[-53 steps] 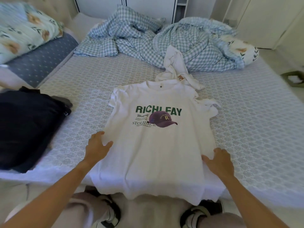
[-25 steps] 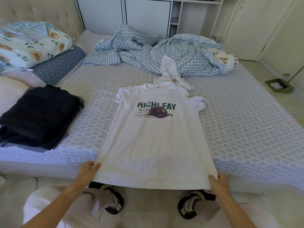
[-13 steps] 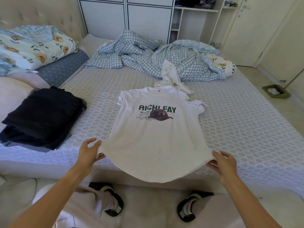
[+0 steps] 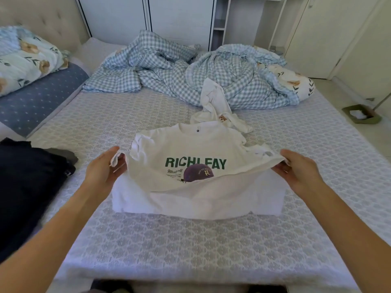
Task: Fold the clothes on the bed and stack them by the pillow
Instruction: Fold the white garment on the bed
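Single head-worn wide-angle view, looking forward and down from the near edge of the lace-patterned grey bed (image 4: 190, 246), forearms entering lower frame, white cabinets (image 4: 179, 20) across upper frame.

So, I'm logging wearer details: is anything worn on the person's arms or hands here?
No. Both forearms are bare up to the frame edge, with no sleeves in view. The left hand and right hand show no gloves, and no rings, watch or bracelets can be seen.
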